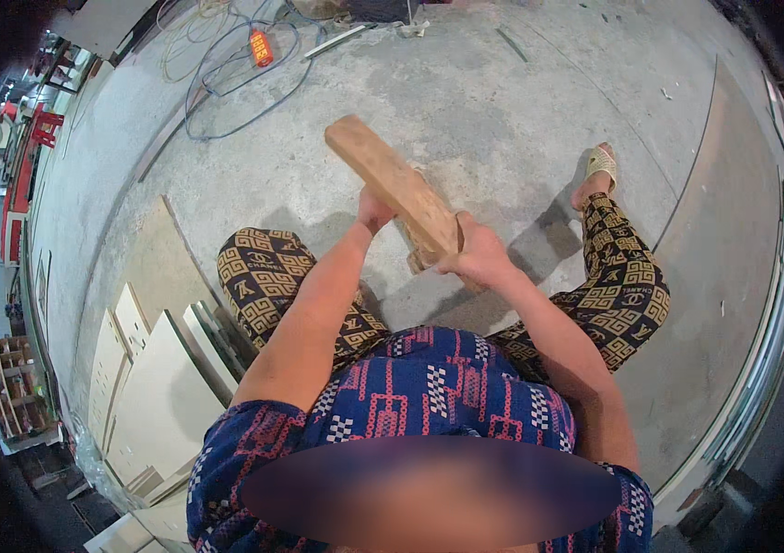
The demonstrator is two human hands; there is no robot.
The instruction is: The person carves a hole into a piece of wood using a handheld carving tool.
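Observation:
Between my knees I hold a thick, light-brown wooden block, tilted so that its far end points up and to the left. My left hand is closed on its left side near the middle, with most of the fingers hidden under the wood. At the near right end my right hand grips the block, thumb along the edge. A rougher piece of wood shows beneath the block; whether it is joined to it I cannot tell.
Pale boards lean in a stack at my left. A blue cable loops over the concrete floor around an orange power strip. Long sheets lie along the right. My slippered right foot is stretched forward.

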